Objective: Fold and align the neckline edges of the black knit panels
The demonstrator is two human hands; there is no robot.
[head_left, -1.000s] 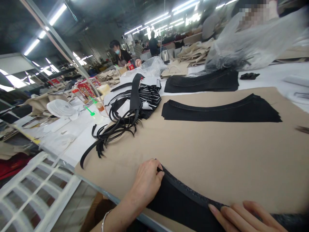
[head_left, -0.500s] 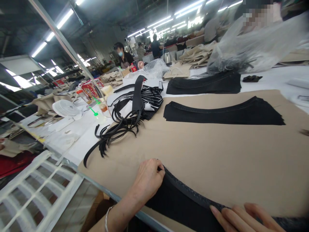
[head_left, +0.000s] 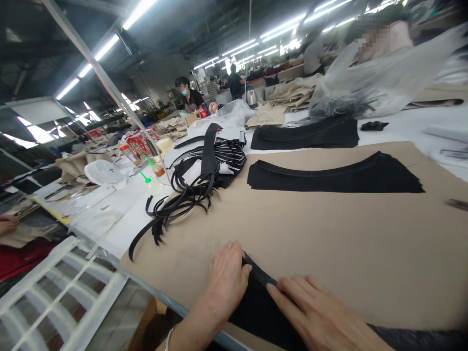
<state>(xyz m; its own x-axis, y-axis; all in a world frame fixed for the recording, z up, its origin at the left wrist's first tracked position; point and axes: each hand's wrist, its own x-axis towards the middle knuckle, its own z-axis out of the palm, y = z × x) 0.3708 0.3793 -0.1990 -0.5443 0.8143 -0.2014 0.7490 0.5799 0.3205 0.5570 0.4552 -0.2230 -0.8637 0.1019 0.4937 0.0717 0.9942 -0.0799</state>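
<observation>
At the near edge of the table lies a curved black fabric piece [head_left: 265,312] with a narrow strip [head_left: 258,269] along its upper edge. My left hand [head_left: 228,273] is closed on the piece's left end, thumb and fingers pinching its corner. Close beside it, my right hand [head_left: 310,304] rests on the strip with fingers stretched out and lying flat, pressing from above. The right forearm covers much of the fabric. Farther back are a stack of similar black pieces [head_left: 329,178] and a second black stack [head_left: 303,134].
Black strips [head_left: 183,204] lie in a tangle to the left on the tan sheet [head_left: 347,243]. Beyond stand green-tipped bottles [head_left: 146,179], a white fan [head_left: 102,172] and clear plastic [head_left: 340,97]. Scissors-like metal tips [head_left: 457,203] show at right. A white rack [head_left: 54,297] stands lower left.
My right hand has slid left along the strip, up close to my left hand. The left hand keeps its pinch on the fabric's end. The camera view has shifted slightly.
</observation>
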